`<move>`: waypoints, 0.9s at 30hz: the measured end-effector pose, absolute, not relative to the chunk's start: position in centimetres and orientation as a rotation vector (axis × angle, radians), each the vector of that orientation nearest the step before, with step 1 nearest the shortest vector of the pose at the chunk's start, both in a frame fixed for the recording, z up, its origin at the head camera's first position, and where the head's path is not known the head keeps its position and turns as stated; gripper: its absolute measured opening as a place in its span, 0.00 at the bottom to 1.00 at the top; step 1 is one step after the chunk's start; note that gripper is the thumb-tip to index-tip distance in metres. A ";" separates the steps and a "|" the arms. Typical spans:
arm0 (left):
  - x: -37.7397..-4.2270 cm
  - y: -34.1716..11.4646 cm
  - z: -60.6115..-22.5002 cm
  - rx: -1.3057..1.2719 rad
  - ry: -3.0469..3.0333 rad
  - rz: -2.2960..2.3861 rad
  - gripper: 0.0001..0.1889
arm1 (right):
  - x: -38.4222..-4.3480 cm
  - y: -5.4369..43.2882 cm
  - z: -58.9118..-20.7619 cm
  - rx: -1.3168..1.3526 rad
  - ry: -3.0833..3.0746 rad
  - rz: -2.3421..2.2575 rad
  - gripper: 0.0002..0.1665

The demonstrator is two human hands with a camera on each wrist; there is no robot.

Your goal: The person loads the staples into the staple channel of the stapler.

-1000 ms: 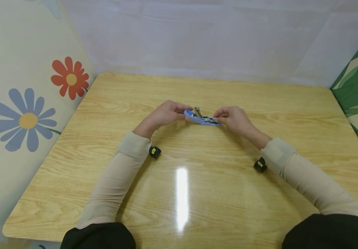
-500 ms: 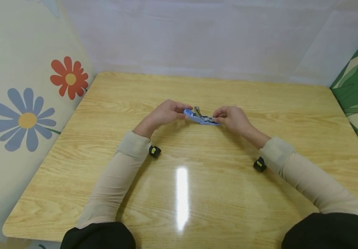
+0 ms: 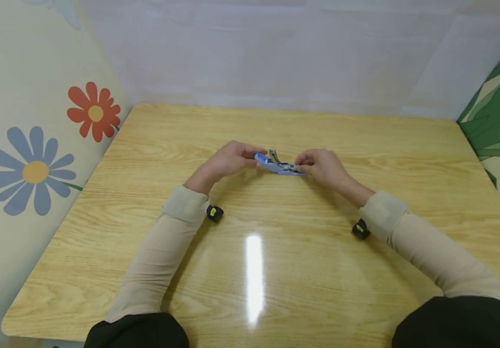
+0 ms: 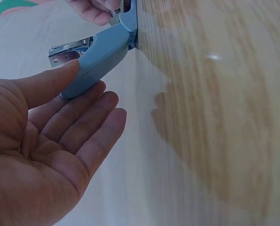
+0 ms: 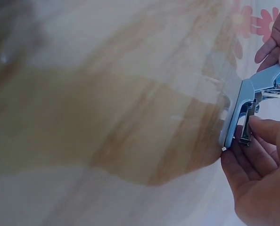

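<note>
Thumb and fingers of the left hand [image 4: 41,146] are clamped on the raised end of a stapler [image 4: 104,54], with the thumb laid on one side and the other fingers spread out on the other. At the stapler's other end, a thin metal strip is pinched by the right hand [image 5: 267,165]. The stapler is made of smooth, light blue plastic, bent like a wide V, and a shiny metal arm [image 3: 273,155] is stuck up from its middle. Its low end seems to be rested on the table [image 3: 319,290], which is covered in shiny, wavy wood grain.

The wrists are turned in toward the stapler, and both arms are reached forward like the two sides of a roof. Soft beige sleeves [image 3: 154,270] are rolled into thick cuffs. Between the stapler and the person, a small black block [image 3: 215,213] is seen by each cuff. Behind the stapler, a pale, creased sheet [image 3: 276,53] is hung. Far left of it, flat petals are shown on a red flower [image 3: 95,113] and a blue flower [image 3: 36,171].
</note>
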State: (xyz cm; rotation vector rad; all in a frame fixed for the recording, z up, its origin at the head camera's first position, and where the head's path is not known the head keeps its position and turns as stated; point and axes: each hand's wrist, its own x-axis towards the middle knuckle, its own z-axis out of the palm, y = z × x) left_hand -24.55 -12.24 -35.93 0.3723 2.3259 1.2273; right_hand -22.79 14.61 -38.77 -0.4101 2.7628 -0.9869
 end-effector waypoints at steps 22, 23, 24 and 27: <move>-24.8 -12.2 -36.3 0.370 2.310 1.250 0.22 | -22.9 14.7 -38.7 -0.406 2.744 -1.018 0.09; -24.7 -12.3 -36.3 0.369 2.310 1.249 0.22 | -22.9 14.8 -38.7 -0.408 2.742 -1.019 0.09; -24.7 -12.3 -36.3 0.367 2.311 1.248 0.22 | -22.9 14.7 -38.7 -0.409 2.740 -1.022 0.09; -24.7 -12.3 -36.2 0.365 2.312 1.245 0.22 | -22.9 14.7 -38.7 -0.417 2.738 -1.021 0.10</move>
